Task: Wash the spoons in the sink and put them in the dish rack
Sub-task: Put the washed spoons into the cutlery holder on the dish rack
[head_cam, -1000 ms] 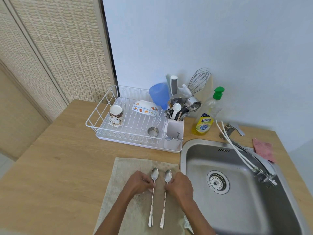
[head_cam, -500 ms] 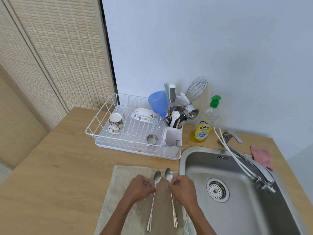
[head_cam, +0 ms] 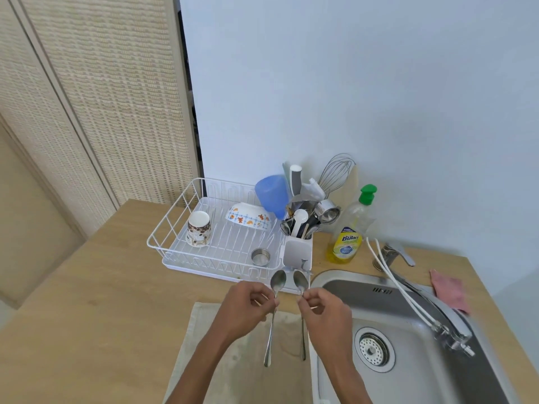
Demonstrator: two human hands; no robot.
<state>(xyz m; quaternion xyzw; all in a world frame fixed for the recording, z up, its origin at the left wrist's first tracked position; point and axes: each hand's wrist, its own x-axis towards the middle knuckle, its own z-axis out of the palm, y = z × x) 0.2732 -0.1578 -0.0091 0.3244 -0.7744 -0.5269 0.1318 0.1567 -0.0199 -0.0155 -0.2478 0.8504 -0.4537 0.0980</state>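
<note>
— What have you got in your hands?

— One spoon each. My left hand (head_cam: 248,306) pinches the neck of the left spoon (head_cam: 274,310), and my right hand (head_cam: 323,312) pinches the neck of the right spoon (head_cam: 300,290). Both hands are closed tight on them, bowls pointing up towards the middle of the frame, handles hanging down over the cloth (head_cam: 233,360) at the bottom centre.

— Are they touching the cloth?

— I judge they're lifted clear of it, though the handle tips sit low and I can't be sure of the gap.

— So how far along is the washing?

— Barely begun, by my reading. The sink (head_cam: 408,301) at lower right looks dry, no water comes from the faucet (head_cam: 437,313), and the soap bottle (head_cam: 350,234) right of centre stands untouched beside the rack. Neither spoon is over the basin yet; both are just left of its rim.

— And the rack?

— The dish rack (head_cam: 180,228), centre-left, holds a mug (head_cam: 198,228), a patterned bowl (head_cam: 248,218), a small steel cup (head_cam: 260,257) and a full utensil holder (head_cam: 297,252). Everything remains: carry over, rinse, scrub, then rack both spoons.
</note>
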